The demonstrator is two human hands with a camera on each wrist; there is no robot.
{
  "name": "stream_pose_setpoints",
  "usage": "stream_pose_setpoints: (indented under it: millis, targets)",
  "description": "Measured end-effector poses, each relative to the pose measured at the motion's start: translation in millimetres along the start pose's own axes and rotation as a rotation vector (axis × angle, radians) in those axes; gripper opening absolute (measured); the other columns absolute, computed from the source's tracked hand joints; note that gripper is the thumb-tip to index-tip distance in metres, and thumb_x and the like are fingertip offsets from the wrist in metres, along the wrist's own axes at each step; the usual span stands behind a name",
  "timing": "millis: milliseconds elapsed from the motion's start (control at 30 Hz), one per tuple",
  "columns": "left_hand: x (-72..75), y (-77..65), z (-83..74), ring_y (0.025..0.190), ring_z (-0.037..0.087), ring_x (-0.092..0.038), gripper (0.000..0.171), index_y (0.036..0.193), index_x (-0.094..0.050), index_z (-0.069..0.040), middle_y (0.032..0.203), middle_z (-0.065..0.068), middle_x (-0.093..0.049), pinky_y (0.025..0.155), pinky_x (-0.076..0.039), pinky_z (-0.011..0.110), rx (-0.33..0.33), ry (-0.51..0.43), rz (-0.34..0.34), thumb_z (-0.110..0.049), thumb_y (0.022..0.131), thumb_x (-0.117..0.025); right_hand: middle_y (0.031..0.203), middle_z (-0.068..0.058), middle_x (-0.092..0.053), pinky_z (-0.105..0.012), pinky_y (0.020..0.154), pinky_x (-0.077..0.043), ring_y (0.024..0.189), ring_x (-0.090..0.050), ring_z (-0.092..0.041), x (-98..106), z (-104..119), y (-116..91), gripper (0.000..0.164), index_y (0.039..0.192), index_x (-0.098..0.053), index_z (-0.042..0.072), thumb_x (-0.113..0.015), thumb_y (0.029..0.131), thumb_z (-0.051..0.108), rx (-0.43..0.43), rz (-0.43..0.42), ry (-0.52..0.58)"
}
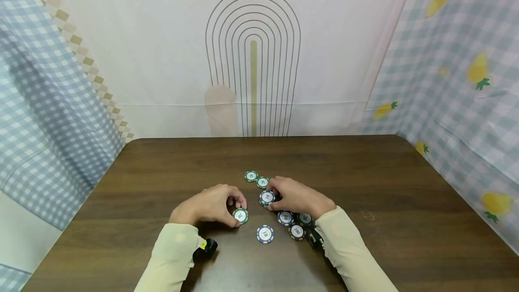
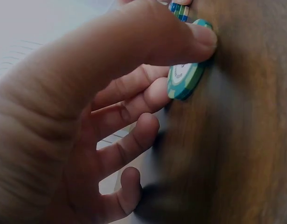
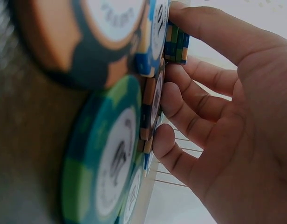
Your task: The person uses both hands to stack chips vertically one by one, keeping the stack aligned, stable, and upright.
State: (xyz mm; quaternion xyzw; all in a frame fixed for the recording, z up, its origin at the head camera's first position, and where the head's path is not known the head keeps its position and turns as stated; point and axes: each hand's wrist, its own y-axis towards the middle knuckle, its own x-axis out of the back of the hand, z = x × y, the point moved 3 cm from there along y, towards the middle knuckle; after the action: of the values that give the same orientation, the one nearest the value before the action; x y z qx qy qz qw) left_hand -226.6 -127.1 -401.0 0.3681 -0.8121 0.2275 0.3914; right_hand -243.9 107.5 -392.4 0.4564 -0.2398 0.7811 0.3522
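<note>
My left hand (image 1: 211,204) pinches a green-and-white poker chip (image 1: 240,215) between thumb and fingertips, low over the table. In the left wrist view that green chip (image 2: 185,79) is tilted on its edge side, with the thumb across it. My right hand (image 1: 298,195) grips a small stack of poker chips (image 1: 266,198) topped by a blue chip marked 10. The right wrist view shows the stack's striped blue, green and orange edges (image 3: 176,44) under the thumb. How many chips are in it I cannot tell.
Two green chips (image 1: 257,179) lie beyond the stack. A blue chip (image 1: 265,234) lies nearer me. By my right wrist are another blue chip (image 1: 285,217), a dark 100 chip (image 1: 297,232) and a green chip (image 1: 305,219). Curtains border the brown table (image 1: 162,161).
</note>
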Motion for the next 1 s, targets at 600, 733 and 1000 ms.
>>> stream_pose_setpoints:
  millis: [600,733,1000]
  targets:
    - [-6.1,8.4,-7.2,0.079,0.004,-0.059,0.038,0.117,-0.078,-0.033,0.100,-0.020,-0.069,0.071,-0.050,0.030,-0.063,0.081,-0.082,-0.022,0.080,-0.079,0.098,0.003,-0.057,-0.031,0.073,-0.047,0.083,-0.053,-0.012,0.5,0.0,1.4,0.027,0.113,-0.065,0.013,-0.082,0.094,0.024,-0.016,0.024,0.006]
    - [-4.6,7.6,-7.0,0.086,0.006,-0.059,0.044,0.121,-0.078,-0.029,0.111,-0.014,-0.070,0.077,-0.051,0.029,-0.053,0.066,-0.056,-0.019,0.078,-0.078,0.098,0.003,-0.057,-0.031,0.073,-0.047,0.083,-0.053,-0.012,0.5,0.2,2.2,0.027,0.112,-0.065,0.013,-0.082,0.094,0.024,-0.015,0.023,0.001]
    - [-2.8,10.0,-9.6,0.073,0.004,-0.057,0.033,0.113,-0.078,-0.024,0.091,-0.015,-0.068,0.067,-0.050,0.026,-0.078,0.060,-0.049,-0.018,0.081,-0.077,0.100,0.003,-0.058,-0.032,0.075,-0.048,0.085,-0.054,-0.013,0.1,-1.1,1.6,0.029,0.115,-0.065,0.013,-0.081,0.095,0.026,-0.026,0.030,-0.001]
